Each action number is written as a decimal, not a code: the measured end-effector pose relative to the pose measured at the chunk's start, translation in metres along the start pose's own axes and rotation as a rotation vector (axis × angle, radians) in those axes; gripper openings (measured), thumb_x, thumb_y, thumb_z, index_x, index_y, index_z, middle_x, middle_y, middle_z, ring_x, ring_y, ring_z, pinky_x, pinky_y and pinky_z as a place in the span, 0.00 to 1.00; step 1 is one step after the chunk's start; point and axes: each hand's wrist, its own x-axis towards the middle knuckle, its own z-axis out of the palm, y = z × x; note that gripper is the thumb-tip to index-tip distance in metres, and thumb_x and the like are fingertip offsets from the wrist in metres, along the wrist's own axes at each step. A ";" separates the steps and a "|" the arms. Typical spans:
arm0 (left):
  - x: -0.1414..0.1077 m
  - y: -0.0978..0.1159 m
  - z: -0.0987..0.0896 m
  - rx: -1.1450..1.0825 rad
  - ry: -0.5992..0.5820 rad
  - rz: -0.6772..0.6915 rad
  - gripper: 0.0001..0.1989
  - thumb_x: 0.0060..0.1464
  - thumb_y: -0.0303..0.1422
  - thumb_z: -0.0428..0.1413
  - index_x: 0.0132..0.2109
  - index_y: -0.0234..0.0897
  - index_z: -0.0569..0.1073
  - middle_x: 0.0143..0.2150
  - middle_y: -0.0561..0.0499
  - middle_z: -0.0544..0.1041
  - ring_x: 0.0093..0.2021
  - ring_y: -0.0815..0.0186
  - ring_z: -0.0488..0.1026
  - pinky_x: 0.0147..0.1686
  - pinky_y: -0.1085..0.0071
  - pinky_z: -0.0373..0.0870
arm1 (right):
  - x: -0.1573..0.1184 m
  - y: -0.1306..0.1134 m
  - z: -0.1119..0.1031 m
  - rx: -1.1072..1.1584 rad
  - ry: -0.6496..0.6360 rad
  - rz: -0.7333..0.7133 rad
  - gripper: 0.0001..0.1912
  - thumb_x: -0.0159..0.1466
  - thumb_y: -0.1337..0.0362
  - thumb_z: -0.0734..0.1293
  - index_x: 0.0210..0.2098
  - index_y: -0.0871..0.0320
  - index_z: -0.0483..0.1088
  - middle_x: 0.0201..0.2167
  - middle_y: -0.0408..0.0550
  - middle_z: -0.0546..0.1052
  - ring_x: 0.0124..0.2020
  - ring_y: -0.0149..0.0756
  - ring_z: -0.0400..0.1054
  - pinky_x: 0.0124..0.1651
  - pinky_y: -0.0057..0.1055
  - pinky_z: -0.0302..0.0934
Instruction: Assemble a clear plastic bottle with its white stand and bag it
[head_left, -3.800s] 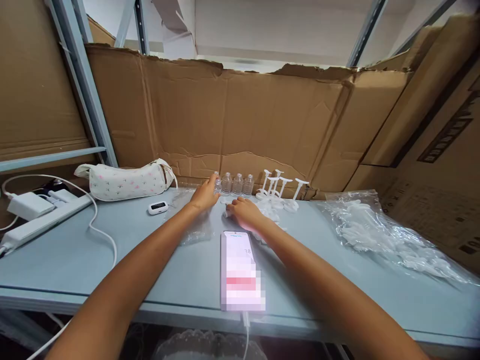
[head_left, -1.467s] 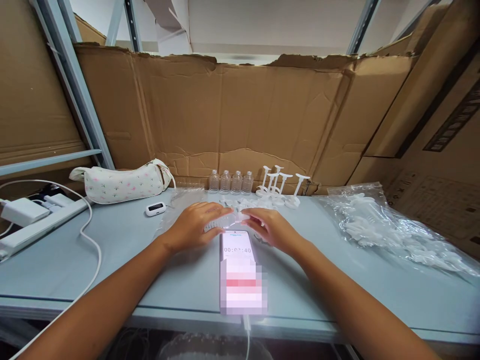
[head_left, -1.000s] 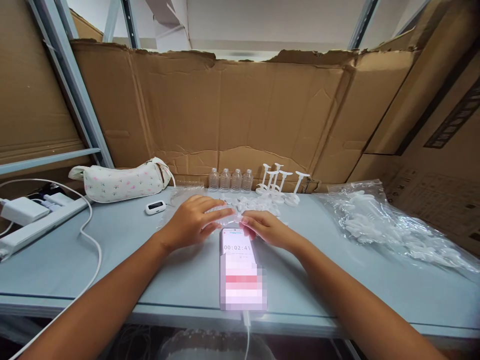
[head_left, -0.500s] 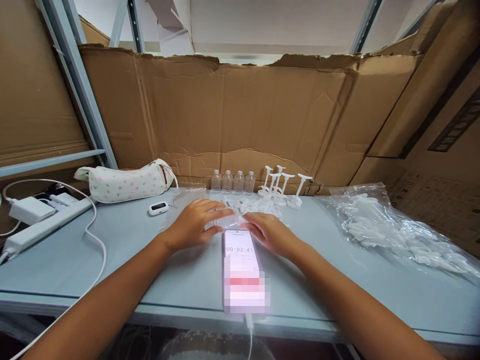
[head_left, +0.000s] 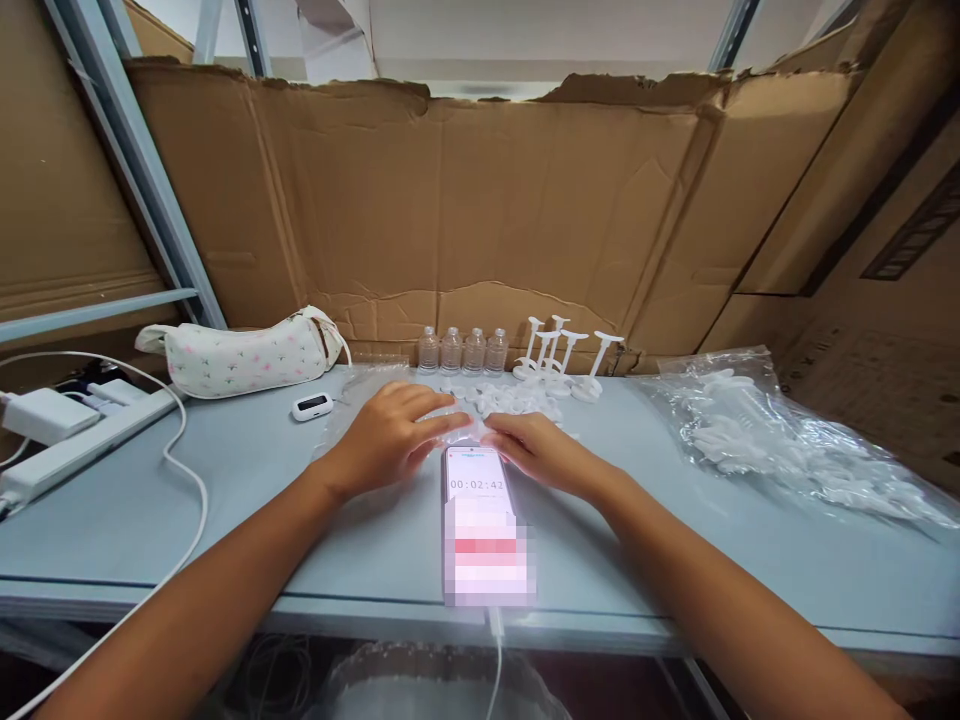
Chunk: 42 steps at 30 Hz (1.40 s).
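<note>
Head view: small clear bottle (head_left: 459, 428) lies sideways between hands.

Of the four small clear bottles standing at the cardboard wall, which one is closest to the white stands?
The rightmost bottle; it stands directly beside the white stands.

A floral pouch (head_left: 240, 355) lies beside a power strip (head_left: 71, 447) on the table (head_left: 262, 520).

Both hands meet just above the phone (head_left: 480, 520) on the grey table (head_left: 225, 520). The left hand (head_left: 386, 440) and the right hand (head_left: 536, 452) hold a small clear bottle (head_left: 466, 430) between their fingertips. Four bottles (head_left: 461, 352) and white stands (head_left: 566, 355) are behind, against the cardboard (head_left: 480, 200).
</note>
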 end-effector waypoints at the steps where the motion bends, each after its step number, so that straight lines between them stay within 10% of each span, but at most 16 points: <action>1: 0.000 0.001 -0.001 0.023 0.000 0.008 0.16 0.57 0.28 0.51 0.52 0.45 0.70 0.51 0.48 0.74 0.49 0.60 0.70 0.47 0.59 0.65 | 0.000 0.000 0.000 -0.011 0.009 -0.003 0.13 0.67 0.62 0.55 0.26 0.57 0.59 0.22 0.41 0.66 0.24 0.28 0.58 0.28 0.25 0.49; 21: 0.005 0.012 0.003 0.127 -0.068 0.044 0.25 0.57 0.24 0.50 0.59 0.48 0.62 0.50 0.47 0.73 0.45 0.62 0.70 0.47 0.60 0.65 | -0.001 -0.005 0.000 0.257 -0.028 0.055 0.20 0.67 0.53 0.55 0.24 0.57 0.59 0.19 0.39 0.63 0.22 0.27 0.56 0.27 0.27 0.51; 32: 0.024 0.030 0.004 -0.515 0.170 -0.332 0.24 0.57 0.32 0.54 0.60 0.45 0.60 0.54 0.47 0.70 0.53 0.63 0.68 0.52 0.62 0.67 | 0.001 -0.019 0.005 0.470 0.248 -0.006 0.19 0.61 0.47 0.61 0.28 0.56 0.60 0.23 0.41 0.65 0.24 0.29 0.59 0.28 0.28 0.55; 42: 0.032 0.023 0.028 -0.731 0.166 -0.646 0.22 0.54 0.33 0.55 0.56 0.39 0.64 0.52 0.46 0.71 0.49 0.62 0.70 0.46 0.64 0.71 | 0.013 -0.012 0.018 0.496 0.508 0.243 0.20 0.56 0.51 0.66 0.37 0.55 0.55 0.38 0.47 0.68 0.34 0.33 0.66 0.31 0.32 0.63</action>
